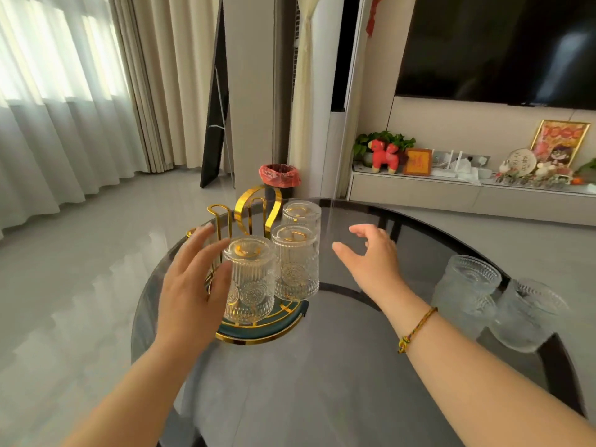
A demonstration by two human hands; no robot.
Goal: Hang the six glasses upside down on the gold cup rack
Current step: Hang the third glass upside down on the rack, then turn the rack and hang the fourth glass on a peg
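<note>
At table's far left: gold cup rack [254,214], three glasses hung inverted.
Near right: two glasses [498,301] upright, unhung.
Handling: ribbed glass, likely fragile, slippery; grip mid-wall.
Left hand [190,285]: fingers spread, beside nearest hung glass [248,279].
Right hand [371,259]: loose, empty.

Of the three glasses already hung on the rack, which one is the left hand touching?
The front-left glass, nearest the camera: the left hand rests against its side. The other two hung glasses stand farther right and back, untouched.
</note>
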